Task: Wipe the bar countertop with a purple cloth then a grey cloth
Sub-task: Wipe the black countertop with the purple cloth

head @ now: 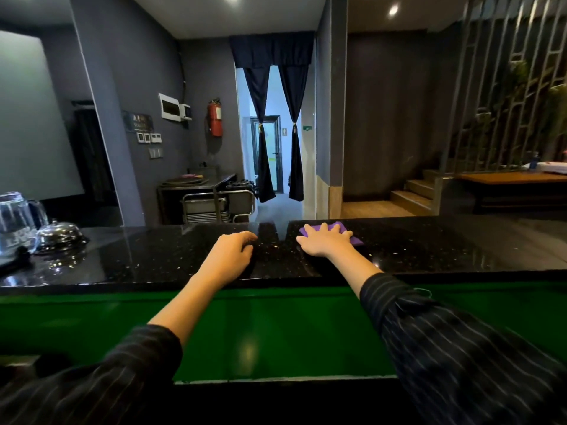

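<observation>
At the left edge of the frame, a clear glass jug (13, 223) stands beside a domed metal bell (59, 233). Upper centre: a red fire extinguisher (215, 117) hangs on the grey wall, left of dark tied curtains (277, 118) framing a lit doorway. Centre: a steel trolley (219, 205). Right: wooden steps (414, 194) and a slatted metal screen (509, 81).

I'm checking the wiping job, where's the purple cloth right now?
In the head view, the purple cloth lies flat on the black countertop, right of centre near its far edge, pressed under the spread right hand.
</observation>
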